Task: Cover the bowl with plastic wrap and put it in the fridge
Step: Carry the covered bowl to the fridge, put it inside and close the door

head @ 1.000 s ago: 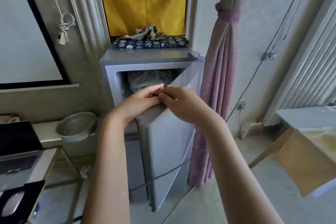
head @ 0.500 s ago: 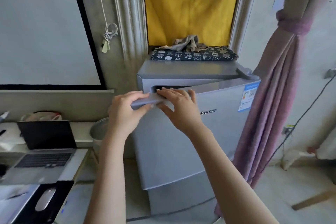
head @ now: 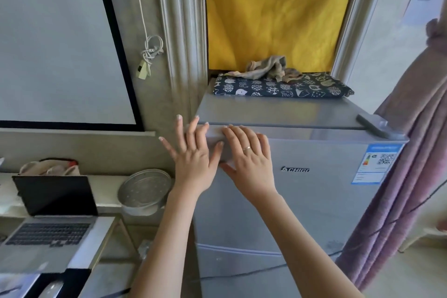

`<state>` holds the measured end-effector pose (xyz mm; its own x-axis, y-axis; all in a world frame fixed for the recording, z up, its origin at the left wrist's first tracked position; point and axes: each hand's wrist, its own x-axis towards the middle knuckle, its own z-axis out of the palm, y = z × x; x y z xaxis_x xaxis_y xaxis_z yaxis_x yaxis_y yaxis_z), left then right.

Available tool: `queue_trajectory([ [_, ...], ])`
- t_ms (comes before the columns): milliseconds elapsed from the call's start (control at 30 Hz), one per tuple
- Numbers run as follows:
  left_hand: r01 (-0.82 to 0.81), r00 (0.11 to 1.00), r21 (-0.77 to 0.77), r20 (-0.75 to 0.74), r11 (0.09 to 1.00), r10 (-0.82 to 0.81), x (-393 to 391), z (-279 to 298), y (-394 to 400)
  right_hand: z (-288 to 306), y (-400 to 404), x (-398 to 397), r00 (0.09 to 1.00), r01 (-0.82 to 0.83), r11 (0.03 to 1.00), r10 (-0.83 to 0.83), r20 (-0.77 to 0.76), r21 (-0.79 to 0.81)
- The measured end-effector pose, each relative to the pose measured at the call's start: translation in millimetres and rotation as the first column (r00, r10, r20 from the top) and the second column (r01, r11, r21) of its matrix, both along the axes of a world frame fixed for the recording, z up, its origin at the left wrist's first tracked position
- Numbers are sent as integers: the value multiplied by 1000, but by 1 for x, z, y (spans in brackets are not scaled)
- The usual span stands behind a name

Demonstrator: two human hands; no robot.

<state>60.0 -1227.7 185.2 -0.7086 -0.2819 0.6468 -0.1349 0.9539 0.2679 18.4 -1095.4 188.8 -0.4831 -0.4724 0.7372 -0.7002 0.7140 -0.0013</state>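
The small silver fridge (head: 314, 201) stands in front of me with its upper door closed flush against the body. My left hand (head: 193, 155) lies flat with fingers spread on the door's top left corner. My right hand (head: 249, 159), with a ring on one finger, presses flat on the door just beside it. Neither hand holds anything. The bowl and the plastic wrap are not visible.
A folded patterned cloth (head: 283, 86) with a grey rag lies on the fridge top. A metal basin (head: 145, 189) sits on a ledge left of the fridge. An open laptop (head: 50, 220) stands on a table at lower left. A pink curtain (head: 411, 152) hangs at right.
The fridge's upper door swung from wide open to fully closed. Both hands went from gripping the door's top edge to lying flat and open against its front.
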Motion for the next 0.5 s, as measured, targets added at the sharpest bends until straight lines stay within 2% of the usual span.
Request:
queue_trajectory([
  [267, 25, 987, -27, -157, 999, -29, -10, -8, -3, -6, 2, -7, 995, -54, 998, 52, -89, -13],
  [333, 64, 986, -9, -152, 998, -65, -6, -6, -2, -5, 6, -7, 994, -61, 998, 60, -95, -8],
  [400, 108, 990, 60, -102, 992, -102, 0, -1, -2, -1, 11, -8, 993, -110, 994, 111, -41, 19],
  [500, 126, 992, 258, -10, 958, -128, 18, 24, 0, 10, 36, 1, 943, -310, 951, 309, 128, -8],
])
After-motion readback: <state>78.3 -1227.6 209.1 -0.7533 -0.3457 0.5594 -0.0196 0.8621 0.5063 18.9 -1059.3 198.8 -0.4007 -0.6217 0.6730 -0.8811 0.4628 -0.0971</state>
